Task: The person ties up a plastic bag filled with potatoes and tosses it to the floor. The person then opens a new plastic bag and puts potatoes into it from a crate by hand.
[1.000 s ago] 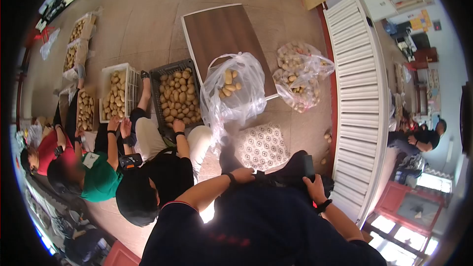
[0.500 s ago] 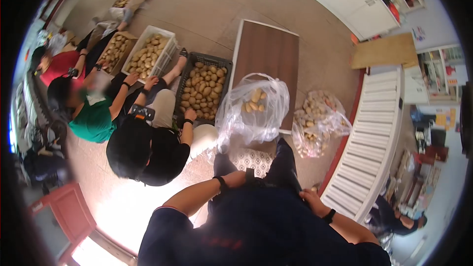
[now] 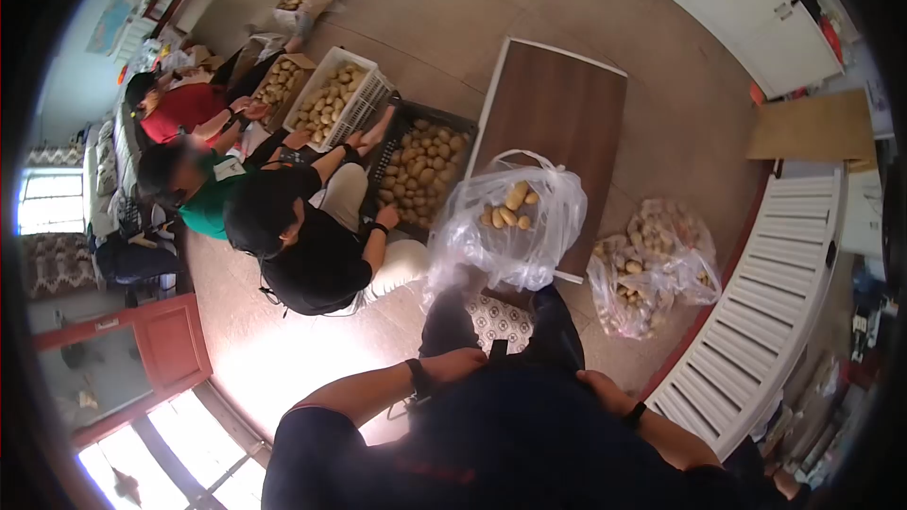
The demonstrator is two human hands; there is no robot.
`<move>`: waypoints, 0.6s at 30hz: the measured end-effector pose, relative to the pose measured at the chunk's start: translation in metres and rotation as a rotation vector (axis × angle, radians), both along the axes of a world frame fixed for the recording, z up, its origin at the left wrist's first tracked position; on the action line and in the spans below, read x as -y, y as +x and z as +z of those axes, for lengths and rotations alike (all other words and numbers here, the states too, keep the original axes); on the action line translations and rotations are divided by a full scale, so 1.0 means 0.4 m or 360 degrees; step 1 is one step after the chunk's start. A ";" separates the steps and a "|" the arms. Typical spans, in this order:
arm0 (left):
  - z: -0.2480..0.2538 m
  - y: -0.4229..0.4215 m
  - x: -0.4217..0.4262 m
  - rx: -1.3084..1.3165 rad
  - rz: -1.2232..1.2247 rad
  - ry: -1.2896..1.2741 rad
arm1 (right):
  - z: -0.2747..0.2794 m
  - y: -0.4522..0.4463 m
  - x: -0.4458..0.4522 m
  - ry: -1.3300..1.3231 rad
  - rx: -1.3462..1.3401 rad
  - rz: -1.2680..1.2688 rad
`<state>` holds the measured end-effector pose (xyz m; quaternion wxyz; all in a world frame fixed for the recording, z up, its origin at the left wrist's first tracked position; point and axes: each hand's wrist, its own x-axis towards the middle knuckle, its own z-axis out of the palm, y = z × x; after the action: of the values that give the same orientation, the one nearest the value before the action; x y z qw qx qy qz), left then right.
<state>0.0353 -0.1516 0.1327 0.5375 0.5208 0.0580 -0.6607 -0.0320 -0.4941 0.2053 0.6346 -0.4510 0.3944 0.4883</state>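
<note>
My left hand, with a dark band on its wrist, is held close to my waist over my thigh. My right hand is at my other hip, against the dark shirt's edge. The fingers of both hands are mostly tucked from sight, and I see no object in either. In front of my knees a clear plastic bag gapes on the end of a low brown table. Several potatoes are inside the bag.
Left of the table is a black crate of potatoes, then a white crate and a cardboard box. Several co-workers sit beside them. Filled plastic bags lie on the floor at right, near a white radiator.
The view has swung left, so the crates, table and bags appear farther right. More of the window and door shows. My hands stay near my waist; the co-workers' arms have shifted slightly.
</note>
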 end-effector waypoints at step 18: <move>-0.190 0.140 -0.209 -0.0455 -0.0631 0.0001 | -0.178 0.157 -0.117 0.0024 -0.0533 -0.0676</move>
<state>0.0914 -0.0679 0.0566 0.3834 0.4235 0.0303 -0.8202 0.0307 -0.4474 0.1342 0.6520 -0.2664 0.5760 0.4150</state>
